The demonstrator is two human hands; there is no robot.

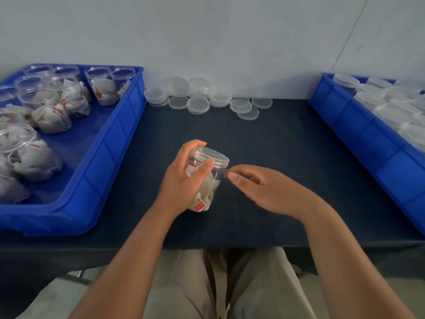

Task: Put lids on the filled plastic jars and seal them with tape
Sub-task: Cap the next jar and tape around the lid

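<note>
Dark counter [276, 143] against pale wall: blue bin [119, 143] at left with open filled jars [46, 104]; loose lids [197, 104] upper centre; tilted lidded jar [218, 178] at centre, left hand [181, 183] curled round it; right hand [264, 189] pinching at its lid edge, what it holds indiscernible; second blue bin [368, 137] at right.

Much of the jar [215, 176] is hidden behind the left hand [181, 180] wrapped round it. Whether anything is pinched in the right hand [264, 189] cannot be told. The left blue tray [110, 143], out past the left hand, and the right blue tray [358, 134], out past the right hand, are cut off by the edges.
</note>
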